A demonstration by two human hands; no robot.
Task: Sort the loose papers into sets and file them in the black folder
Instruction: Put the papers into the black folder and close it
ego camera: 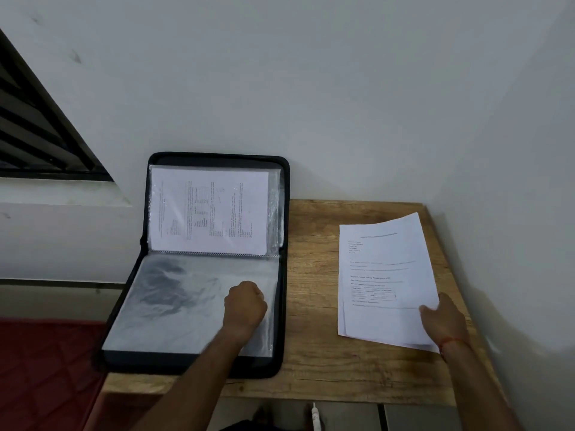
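Note:
The black folder (281, 306) lies open on the left part of the wooden table (311, 362), its upper half leaning on the wall. A printed sheet (208, 209) sits in a clear sleeve in that upper half. My left hand (245, 306) rests with curled fingers on the empty clear sleeve (174, 306) of the lower half; whether it pinches the sleeve I cannot tell. To the right, my right hand (445, 318) holds a small stack of printed papers (385, 275) by its lower right corner, and the stack's far edge is lifted off the table.
The table stands in a corner, with white wall behind and to the right. A dark louvred window (34, 129) is at the left. A red quilted surface (46, 368) lies below the table's left end. A small white object (315, 415) is on the floor.

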